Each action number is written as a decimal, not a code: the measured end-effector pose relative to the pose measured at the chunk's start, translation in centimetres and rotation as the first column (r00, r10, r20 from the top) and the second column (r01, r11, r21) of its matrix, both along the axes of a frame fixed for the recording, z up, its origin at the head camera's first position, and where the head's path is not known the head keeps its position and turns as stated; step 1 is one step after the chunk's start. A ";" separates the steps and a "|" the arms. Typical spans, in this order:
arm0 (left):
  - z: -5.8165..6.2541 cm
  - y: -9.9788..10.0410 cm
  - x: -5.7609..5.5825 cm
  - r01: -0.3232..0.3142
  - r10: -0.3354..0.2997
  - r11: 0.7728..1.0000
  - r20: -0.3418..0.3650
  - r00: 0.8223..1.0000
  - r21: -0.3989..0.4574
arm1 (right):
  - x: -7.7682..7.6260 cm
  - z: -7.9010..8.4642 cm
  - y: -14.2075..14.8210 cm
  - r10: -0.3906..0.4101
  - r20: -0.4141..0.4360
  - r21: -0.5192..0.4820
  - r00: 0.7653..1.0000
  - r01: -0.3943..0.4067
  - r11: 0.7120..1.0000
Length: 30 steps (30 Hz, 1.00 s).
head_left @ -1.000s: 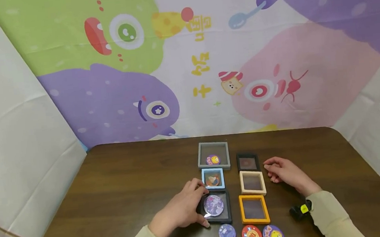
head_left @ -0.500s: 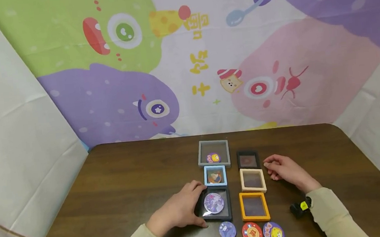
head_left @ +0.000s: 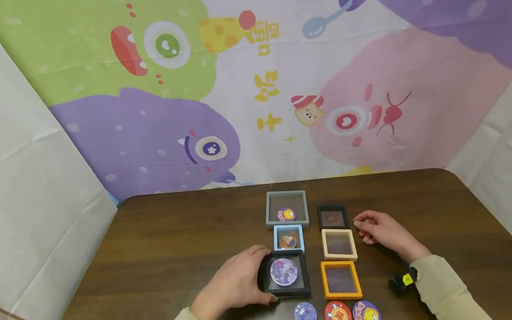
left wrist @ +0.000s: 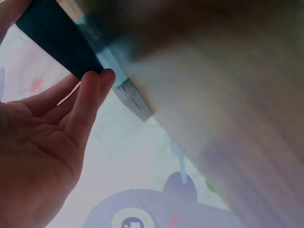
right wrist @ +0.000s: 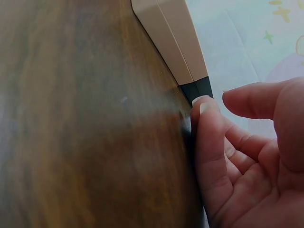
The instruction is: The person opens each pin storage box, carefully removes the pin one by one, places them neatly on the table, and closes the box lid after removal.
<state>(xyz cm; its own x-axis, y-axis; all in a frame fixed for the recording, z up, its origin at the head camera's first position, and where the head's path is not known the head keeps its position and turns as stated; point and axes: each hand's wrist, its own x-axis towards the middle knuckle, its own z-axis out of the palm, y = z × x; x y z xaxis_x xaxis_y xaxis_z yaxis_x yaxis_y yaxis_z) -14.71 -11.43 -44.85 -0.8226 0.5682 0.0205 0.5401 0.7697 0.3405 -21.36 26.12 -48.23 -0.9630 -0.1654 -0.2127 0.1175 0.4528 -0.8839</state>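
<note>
My left hand [head_left: 236, 282] grips a large black display frame [head_left: 305, 280] by its left side, fingers at the far corner and thumb at the near one. A round purple-and-white badge [head_left: 284, 272] shows behind its clear film. In the left wrist view, the frame's dark side [left wrist: 59, 35] spans from thumb to fingertips. Right behind it is a light blue frame [head_left: 301, 236] with an orange-brown badge [head_left: 287, 240] inside. My right hand [head_left: 383, 231] rests on the table, fingers loosely curled and holding nothing, near a small black frame [head_left: 346, 218] and a beige frame [head_left: 354, 245].
A grey frame [head_left: 268, 212] with a yellow-and-purple badge [head_left: 286, 214] stands at the back. An orange frame [head_left: 358, 283] heads the near right. Along the front lie a blue-purple badge [head_left: 305, 314], a red badge [head_left: 338, 316] and a purple badge [head_left: 367, 316]. A patterned cloth [head_left: 278, 158] hangs behind.
The light blue frame has shifted slightly right. My left hand has moved the large black frame a little away from me, closer against the blue one. My right hand stays put.
</note>
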 end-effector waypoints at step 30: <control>1.9 2.4 -1.9 -0.008 -0.027 0.782 0.046 0.999 0.623 | 1.2 2.7 -2.0 0.016 -0.236 0.109 0.972 0.010 0.994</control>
